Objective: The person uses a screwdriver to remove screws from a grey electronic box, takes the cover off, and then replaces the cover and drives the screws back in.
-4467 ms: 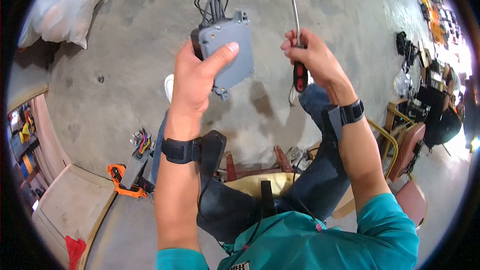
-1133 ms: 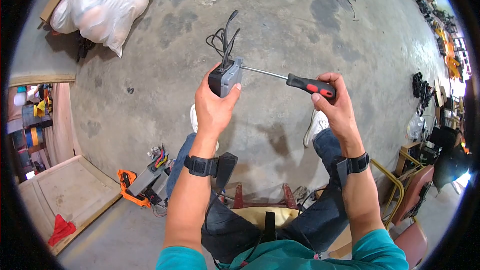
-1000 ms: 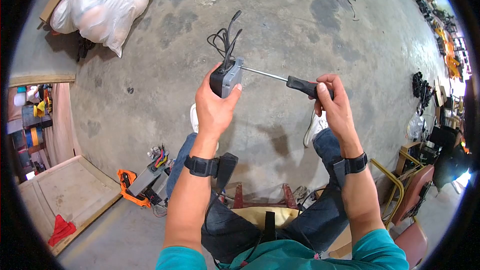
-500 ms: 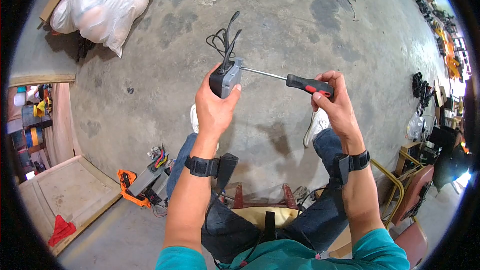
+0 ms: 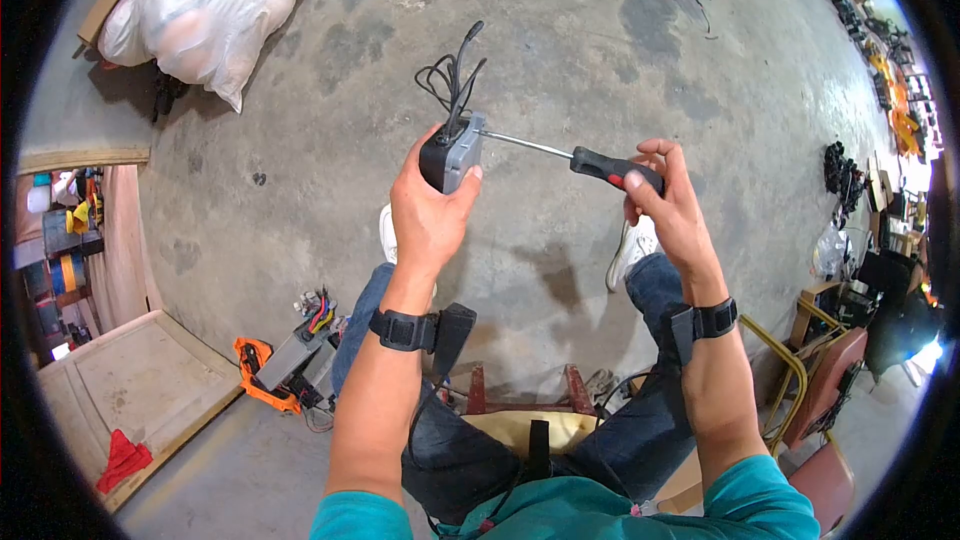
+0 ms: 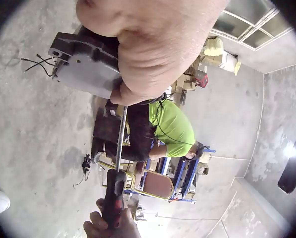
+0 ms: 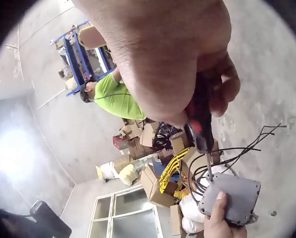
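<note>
The left hand [image 5: 425, 215] is gripping a grey box [image 5: 458, 153] (black wires sprouting from its top), fingers wrapped round it. Just to its right, the right hand [image 5: 668, 210] is clutching a screwdriver [image 5: 600, 166] by the handle, its tip touching the box.

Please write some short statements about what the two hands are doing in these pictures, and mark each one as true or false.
1. The left hand holds a gray box with black wires coming out of it. True.
2. The right hand grips the screwdriver by its bare metal shaft. False: it grips the black and red handle.
3. The screwdriver's tip reaches a corner of the gray box. True.
4. The gray box lies on the concrete floor. False: it is held up in the air, above the floor.
</note>
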The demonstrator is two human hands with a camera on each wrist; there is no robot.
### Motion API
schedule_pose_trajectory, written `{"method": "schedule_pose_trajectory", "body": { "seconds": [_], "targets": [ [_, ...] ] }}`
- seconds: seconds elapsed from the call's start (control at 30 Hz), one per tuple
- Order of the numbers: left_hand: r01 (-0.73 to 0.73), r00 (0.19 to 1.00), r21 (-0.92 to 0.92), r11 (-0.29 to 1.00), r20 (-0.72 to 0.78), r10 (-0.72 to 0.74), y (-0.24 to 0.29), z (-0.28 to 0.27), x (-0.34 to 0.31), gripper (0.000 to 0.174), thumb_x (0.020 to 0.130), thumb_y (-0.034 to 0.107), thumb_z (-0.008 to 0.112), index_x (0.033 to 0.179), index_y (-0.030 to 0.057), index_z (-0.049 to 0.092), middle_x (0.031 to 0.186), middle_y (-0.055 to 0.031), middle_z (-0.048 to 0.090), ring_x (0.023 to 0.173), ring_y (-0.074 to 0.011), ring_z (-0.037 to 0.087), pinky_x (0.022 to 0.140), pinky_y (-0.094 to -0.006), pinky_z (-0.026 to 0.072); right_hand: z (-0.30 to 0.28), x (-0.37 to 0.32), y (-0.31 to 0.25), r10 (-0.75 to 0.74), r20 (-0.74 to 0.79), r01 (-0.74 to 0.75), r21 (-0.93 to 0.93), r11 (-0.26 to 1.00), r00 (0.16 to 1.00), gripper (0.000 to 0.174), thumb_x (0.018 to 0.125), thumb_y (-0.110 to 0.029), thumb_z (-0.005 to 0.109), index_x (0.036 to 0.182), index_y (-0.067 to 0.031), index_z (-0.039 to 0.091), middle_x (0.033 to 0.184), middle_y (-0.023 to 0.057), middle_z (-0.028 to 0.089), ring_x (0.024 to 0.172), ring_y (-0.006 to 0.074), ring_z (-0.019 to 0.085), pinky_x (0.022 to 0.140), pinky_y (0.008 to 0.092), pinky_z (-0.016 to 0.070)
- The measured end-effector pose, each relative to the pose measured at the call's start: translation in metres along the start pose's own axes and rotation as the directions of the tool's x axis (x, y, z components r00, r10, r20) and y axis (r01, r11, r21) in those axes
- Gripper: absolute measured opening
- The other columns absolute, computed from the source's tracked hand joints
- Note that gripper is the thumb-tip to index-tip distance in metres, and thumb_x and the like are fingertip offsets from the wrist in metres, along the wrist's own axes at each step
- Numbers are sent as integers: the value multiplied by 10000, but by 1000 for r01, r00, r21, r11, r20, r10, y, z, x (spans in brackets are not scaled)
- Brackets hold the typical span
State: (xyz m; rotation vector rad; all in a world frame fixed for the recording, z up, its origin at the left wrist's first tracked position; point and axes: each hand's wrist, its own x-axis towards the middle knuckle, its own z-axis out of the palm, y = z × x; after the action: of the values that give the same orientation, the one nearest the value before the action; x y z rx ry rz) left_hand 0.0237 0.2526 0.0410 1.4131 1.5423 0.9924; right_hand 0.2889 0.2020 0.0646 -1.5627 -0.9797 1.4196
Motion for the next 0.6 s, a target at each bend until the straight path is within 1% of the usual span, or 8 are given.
{"method": "schedule_pose_trajectory", "body": {
  "seconds": [0.13, 0.17, 0.23, 0.33, 0.37, 0.43, 0.57, 0.6],
  "targets": [
    [-2, 1000, -20, 1000, 0, 2, -1, 0, 1, 487, 781, 82, 740, 1226, -41, 586, 1095, -132, 680, 990, -187, 636, 905, -313, 482, -2, 1, 6, -174, 5, 174, -87, 981, 985, 361, 941, -79, 597, 1236, -35, 394, 1043, 96, 542, 724, 106, 569, 615, 266, 486],
    [-6, 1000, -12, 1000, 1, 6, -1, 0, 1, 488, 780, 80, 741, 1226, -40, 586, 1095, -131, 680, 992, -186, 636, 907, -312, 482, -2, 1, 5, -172, 5, 171, -86, 981, 985, 361, 941, -79, 597, 1236, -35, 394, 1043, 96, 542, 724, 106, 569, 615, 266, 486],
    [-8, 1000, -2, 1000, 4, 8, -2, 1, 1, 488, 779, 79, 741, 1226, -40, 587, 1095, -130, 679, 993, -184, 636, 908, -312, 481, -2, 1, 0, -8, -55, 7, -9, 1000, 998, 382, 924, -68, 613, 1233, -39, 391, 1052, 94, 542, 759, 115, 575, 632, 277, 498],
    [-22, 1000, 20, 1000, -3, 22, -2, 3, 0, 489, 778, 77, 742, 1227, -38, 588, 1097, -129, 678, 996, -181, 635, 909, -309, 480, -5, 2, -1, 132, -17, -131, 69, 989, 991, 370, 925, -64, 611, 1224, -41, 395, 1026, 85, 534, 770, 118, 580, 636, 281, 503],
    [-14, 1000, 18, 1000, -5, 14, -2, 3, 0, 491, 777, 77, 744, 1227, -38, 588, 1098, -129, 678, 997, -180, 635, 909, -309, 480, -3, 1, 1, 132, -17, -131, 70, 989, 991, 370, 925, -64, 611, 1224, -41, 395, 1026, 85, 534, 770, 118, 580, 636, 281, 503],
    [-6, 1000, 16, 1000, -8, 6, -2, 2, 0, 493, 775, 77, 746, 1228, -38, 588, 1100, -129, 678, 998, -178, 635, 910, -308, 480, 5, 1, 7, -91, -59, 95, 76, 993, 994, 343, 950, -103, 593, 1222, -33, 397, 1005, 86, 526, 721, 119, 582, 616, 269, 493],
    [-5, 1000, 10, 1000, -13, 5, -4, 2, 1, 500, 772, 81, 752, 1230, -38, 587, 1097, -129, 679, 991, -177, 638, 906, -308, 483, 0, 2, 7, -94, -19, 95, 63, 993, 995, 370, 938, -94, 599, 1234, -27, 387, 1026, 95, 520, 727, 128, 589, 617, 269, 495],
    [-10, 1000, 10, 1000, -13, 10, -4, 2, 1, 501, 771, 80, 752, 1229, -38, 587, 1097, -128, 680, 987, -176, 639, 904, -307, 485, -3, 3, 5, 19, -9, -18, 70, 997, 1000, 390, 930, -95, 609, 1239, -27, 381, 1034, 98, 517, 740, 133, 588, 625, 273, 499]
  ]
}}
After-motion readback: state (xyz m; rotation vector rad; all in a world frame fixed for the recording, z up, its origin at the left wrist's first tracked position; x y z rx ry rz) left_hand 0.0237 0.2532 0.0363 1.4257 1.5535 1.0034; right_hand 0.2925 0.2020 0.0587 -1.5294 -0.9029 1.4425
